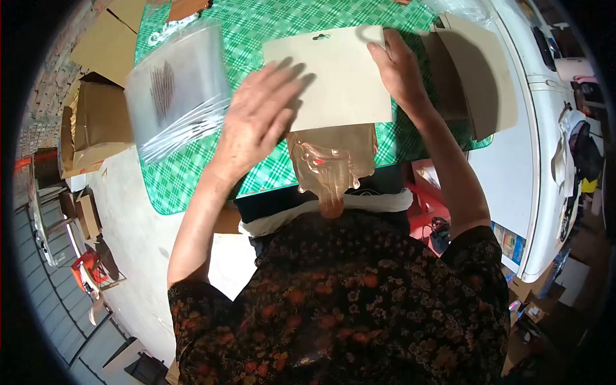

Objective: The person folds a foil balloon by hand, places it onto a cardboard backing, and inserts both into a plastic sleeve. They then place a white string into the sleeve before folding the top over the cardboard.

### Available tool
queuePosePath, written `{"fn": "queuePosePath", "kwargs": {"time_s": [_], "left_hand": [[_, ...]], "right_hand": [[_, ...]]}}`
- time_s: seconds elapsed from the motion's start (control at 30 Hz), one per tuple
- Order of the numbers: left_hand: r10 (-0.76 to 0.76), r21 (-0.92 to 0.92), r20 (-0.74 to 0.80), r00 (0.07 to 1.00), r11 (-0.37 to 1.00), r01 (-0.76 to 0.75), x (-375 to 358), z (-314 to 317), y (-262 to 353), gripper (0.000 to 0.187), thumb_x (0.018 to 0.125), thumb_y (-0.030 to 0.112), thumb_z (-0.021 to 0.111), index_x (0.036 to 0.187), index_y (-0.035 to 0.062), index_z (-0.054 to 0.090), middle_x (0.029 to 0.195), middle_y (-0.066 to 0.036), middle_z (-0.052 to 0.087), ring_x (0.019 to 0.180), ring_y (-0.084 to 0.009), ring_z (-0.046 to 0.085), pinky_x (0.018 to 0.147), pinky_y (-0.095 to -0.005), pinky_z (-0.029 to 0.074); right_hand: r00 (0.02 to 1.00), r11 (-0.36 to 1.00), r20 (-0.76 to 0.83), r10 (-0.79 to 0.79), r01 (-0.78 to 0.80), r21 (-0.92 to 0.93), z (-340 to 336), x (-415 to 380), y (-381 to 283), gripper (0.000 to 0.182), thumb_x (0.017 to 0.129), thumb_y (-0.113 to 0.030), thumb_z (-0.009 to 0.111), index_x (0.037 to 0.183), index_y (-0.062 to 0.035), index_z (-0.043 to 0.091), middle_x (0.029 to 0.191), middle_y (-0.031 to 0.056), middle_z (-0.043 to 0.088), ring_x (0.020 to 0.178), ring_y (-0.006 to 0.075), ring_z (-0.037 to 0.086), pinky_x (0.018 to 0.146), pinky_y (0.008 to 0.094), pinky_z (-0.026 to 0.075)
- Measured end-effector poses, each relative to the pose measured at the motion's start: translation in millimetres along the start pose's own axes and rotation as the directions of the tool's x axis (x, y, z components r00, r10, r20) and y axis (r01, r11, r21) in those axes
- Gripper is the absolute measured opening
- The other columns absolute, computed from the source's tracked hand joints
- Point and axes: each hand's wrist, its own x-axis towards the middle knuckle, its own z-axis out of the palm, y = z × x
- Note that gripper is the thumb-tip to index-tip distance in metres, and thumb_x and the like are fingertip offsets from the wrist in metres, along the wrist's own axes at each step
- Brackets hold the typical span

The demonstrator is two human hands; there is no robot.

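A pale cardboard hang card (333, 83) with a small hanger slot near its top edge lies in front of me. My right hand (403, 70) grips its upper right edge, the thumb on the face and the fingers at the side. My left hand (260, 115), slightly blurred, has its fingers stretched out over the card's left edge. Below the card, a clear brownish moulded plastic piece (332, 160) sticks out past the table's front edge towards my body; its upper part is hidden under the card.
The table has a green checked cloth (247, 19). Clear plastic bags (186, 77) with white edges lie on the left. More cardboard sheets (481, 77) are stacked at the right, beside a white surface (504, 167). An opened cardboard box (99, 122) stands left of the table.
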Motion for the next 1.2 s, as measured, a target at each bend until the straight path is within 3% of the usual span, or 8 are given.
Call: {"fn": "queuePosePath", "kwargs": {"time_s": [0.03, 0.13, 0.23, 0.33, 0.47, 0.6, 1.07, 1.2], "left_hand": [[0.024, -0.008, 0.035, 0.999, 1.000, -0.023, 2.6, 6.6, 1.1, 0.044, 0.095, 0.009, 0.068, 0.139, 0.0122, 0.066, 0.148, -0.011, 0.060, 0.144, -0.0336, 0.050, 0.121, -0.0501, 0.040], [0.076, -0.040, 0.132, 0.988, 0.997, -0.071, 5.3, 24.9, -2.9, 0.042, 0.096, 0.010, 0.067, 0.137, 0.0125, 0.067, 0.150, -0.010, 0.059, 0.146, -0.0321, 0.048, 0.123, -0.0511, 0.038], [0.081, -0.054, 0.184, 0.980, 0.996, -0.072, 4.8, 31.6, -6.7, 0.039, 0.096, 0.010, 0.067, 0.135, 0.0118, 0.068, 0.150, -0.010, 0.059, 0.145, -0.0318, 0.049, 0.124, -0.0514, 0.038], [0.084, -0.051, 0.183, 0.979, 0.996, -0.076, 4.4, 32.1, -7.9, 0.039, 0.095, 0.011, 0.068, 0.134, 0.0117, 0.069, 0.149, -0.009, 0.060, 0.144, -0.0317, 0.050, 0.123, -0.0512, 0.039], [0.092, -0.055, 0.176, 0.980, 0.995, -0.083, 5.4, 32.7, -9.3, 0.037, 0.095, 0.012, 0.069, 0.131, 0.0116, 0.070, 0.148, -0.009, 0.061, 0.143, -0.0309, 0.051, 0.122, -0.0508, 0.040], [0.078, -0.088, 0.193, 0.978, 0.994, -0.062, 7.3, 31.7, -10.3, 0.036, 0.095, 0.013, 0.069, 0.131, 0.0121, 0.071, 0.147, -0.008, 0.062, 0.142, -0.0311, 0.052, 0.122, -0.0497, 0.040], [0.097, -0.177, 0.196, 0.976, 0.982, -0.062, 19.0, 26.9, -24.4, 0.029, 0.099, 0.018, 0.065, 0.126, 0.0106, 0.073, 0.144, -0.007, 0.063, 0.139, -0.0305, 0.053, 0.115, -0.0459, 0.041], [0.061, -0.330, 0.189, 0.980, 0.944, 0.005, 18.0, 30.4, -32.8, 0.031, 0.104, 0.024, 0.062, 0.128, 0.0075, 0.072, 0.140, -0.010, 0.065, 0.137, -0.0323, 0.055, 0.116, -0.0455, 0.041]], "right_hand": [[1.000, 0.999, -0.018, -0.022, 0.021, -0.024, 3.0, -0.2, 0.8, 0.026, 0.102, -0.019, 0.065, 0.116, 0.0017, 0.057, 0.089, 0.0100, 0.061, 0.088, 0.0144, 0.057, 0.082, 0.0333, 0.050], [0.999, 0.995, -0.033, -0.014, 0.010, -0.102, -0.5, -9.3, -17.7, 0.037, 0.095, -0.026, 0.071, 0.121, -0.0017, 0.057, 0.103, 0.0265, 0.067, 0.097, 0.0478, 0.066, 0.084, 0.0489, 0.053], [0.920, 0.829, -0.067, -0.386, 0.314, -0.464, -13.4, -21.7, -15.8, 0.049, 0.094, -0.025, 0.077, 0.133, -0.0033, 0.055, 0.115, 0.0191, 0.066, 0.110, 0.0325, 0.064, 0.093, 0.0427, 0.052], [0.877, 0.801, 0.203, -0.436, 0.481, -0.356, -40.4, -58.2, -35.4, 0.060, 0.090, -0.033, 0.078, 0.138, -0.0036, 0.054, 0.129, 0.0214, 0.060, 0.130, 0.0430, 0.054, 0.107, 0.0502, 0.044], [0.702, 0.773, 0.548, -0.456, 0.617, -0.147, -44.0, -115.3, -57.2, 0.058, 0.090, -0.033, 0.076, 0.138, -0.0056, 0.060, 0.135, 0.0157, 0.061, 0.136, 0.0370, 0.051, 0.113, 0.0496, 0.041], [0.635, 0.623, 0.573, -0.518, 0.739, -0.256, -31.0, -132.1, -53.4, 0.043, 0.093, -0.023, 0.070, 0.132, -0.0080, 0.068, 0.139, 0.0086, 0.063, 0.136, 0.0260, 0.055, 0.115, 0.0460, 0.041], [0.703, 0.701, 0.434, -0.564, 0.685, -0.198, -21.4, -121.0, -54.0, 0.031, 0.085, -0.009, 0.074, 0.115, -0.0043, 0.074, 0.121, 0.0075, 0.072, 0.122, 0.0224, 0.066, 0.101, 0.0401, 0.053], [0.792, 0.840, 0.434, -0.429, 0.527, -0.130, -23.8, -106.8, -65.4, 0.022, 0.084, -0.005, 0.077, 0.105, -0.0002, 0.072, 0.103, 0.0094, 0.076, 0.101, 0.0271, 0.073, 0.087, 0.0420, 0.058]]}}
